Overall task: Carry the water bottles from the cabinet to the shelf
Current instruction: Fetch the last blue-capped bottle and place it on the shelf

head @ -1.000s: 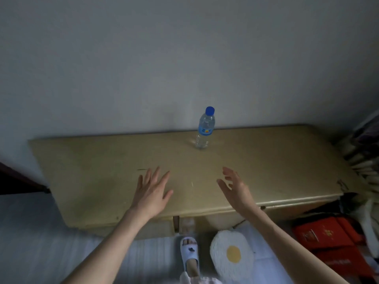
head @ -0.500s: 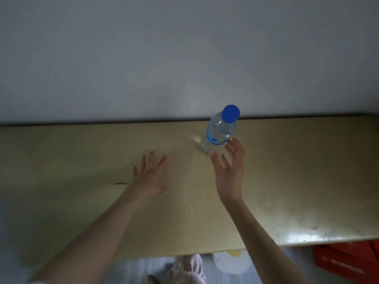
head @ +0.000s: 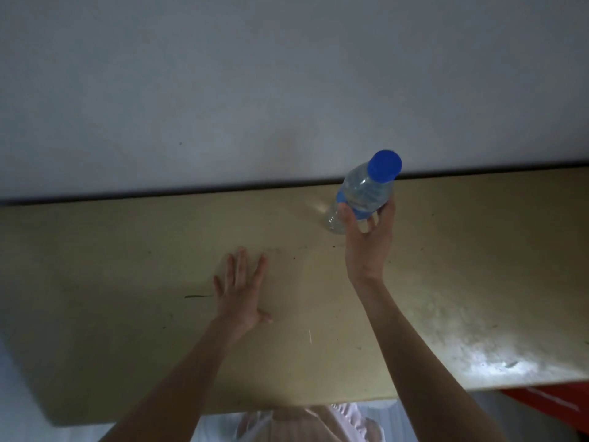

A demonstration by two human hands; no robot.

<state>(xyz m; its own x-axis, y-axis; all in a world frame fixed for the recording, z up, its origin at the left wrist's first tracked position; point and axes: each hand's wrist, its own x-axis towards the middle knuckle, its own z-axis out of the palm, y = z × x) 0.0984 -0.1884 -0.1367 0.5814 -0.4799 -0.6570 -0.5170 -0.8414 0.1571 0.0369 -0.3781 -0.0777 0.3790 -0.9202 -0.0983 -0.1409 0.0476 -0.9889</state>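
Water bottle [head: 363, 194] stands near cabinet top [head: 127, 250] rear edge, long axis tilted toward wall. Right hand [head: 366, 240] directly before it, fingers curled around lower body. Left hand [head: 240, 290] spread flat, well left, farther away.

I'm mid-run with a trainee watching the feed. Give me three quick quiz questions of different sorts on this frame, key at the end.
1. True or false: the left hand is wrapped round the water bottle.
2. Multiple choice: what colour is the bottle's cap? A red, B blue, C white.
3. Fill the gap: the bottle stands near the back edge of the cabinet top, close to the ____.

Key
1. False. The left hand lies flat on the cabinet top with straight fingers; the right hand grips the bottle.
2. B.
3. Wall.
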